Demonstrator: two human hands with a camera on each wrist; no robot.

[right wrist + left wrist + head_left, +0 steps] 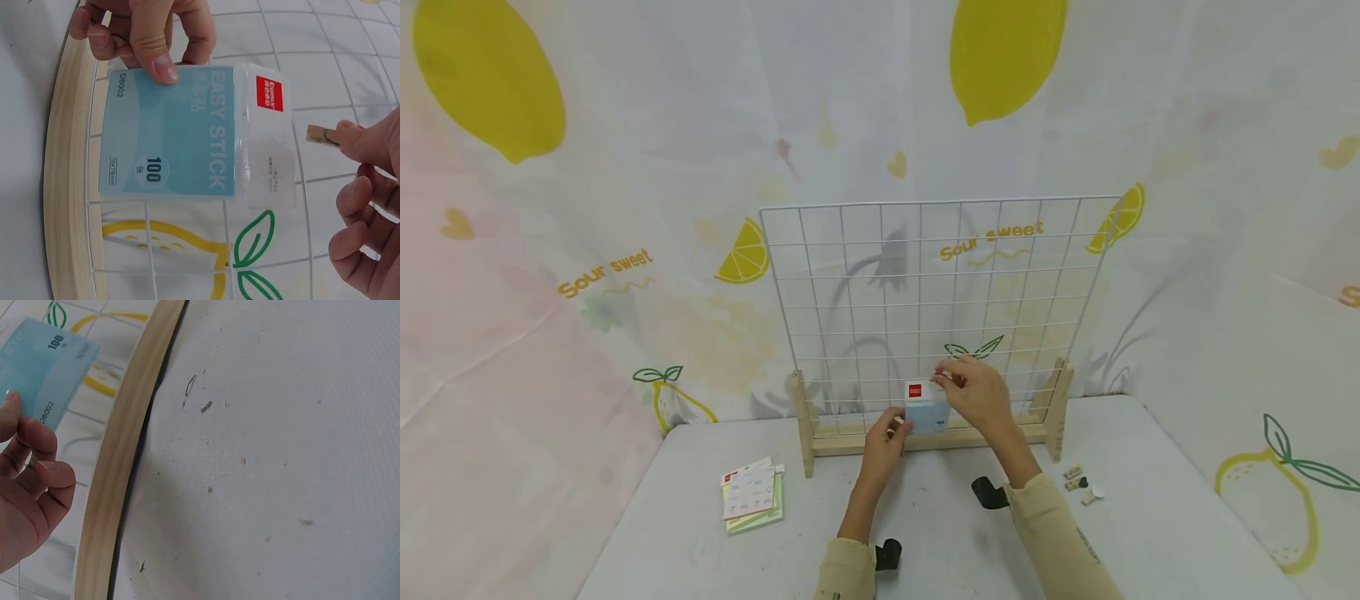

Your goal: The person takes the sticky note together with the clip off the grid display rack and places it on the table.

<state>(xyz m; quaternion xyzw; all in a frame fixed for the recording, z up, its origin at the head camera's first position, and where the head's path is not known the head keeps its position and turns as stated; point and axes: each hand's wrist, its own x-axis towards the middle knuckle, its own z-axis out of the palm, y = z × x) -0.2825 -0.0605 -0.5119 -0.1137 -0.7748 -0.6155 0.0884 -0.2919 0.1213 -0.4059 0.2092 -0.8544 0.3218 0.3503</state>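
Observation:
A blue sticky note pack [169, 137] with a clear top flap and red label is held up against the white wire grid [865, 317], just above the rack's wooden base bar. My left hand [882, 450] pinches the pack's left edge, thumb in front. In the right wrist view, my right hand [375, 206] pinches a small wooden clothespin [322, 135] between thumb and fingers. The clothespin points at the pack's top flap, with a small gap between them. Something red shows at its far end, mostly hidden by the fingers.
Wooden feet [1058, 412] hold the grid upright near the table's back. Stacked note packs [752, 497] in white, yellow and green lie on the left of the table [940, 533]. Several small clothespins [1075, 482] lie to the right, by my right sleeve [1052, 533].

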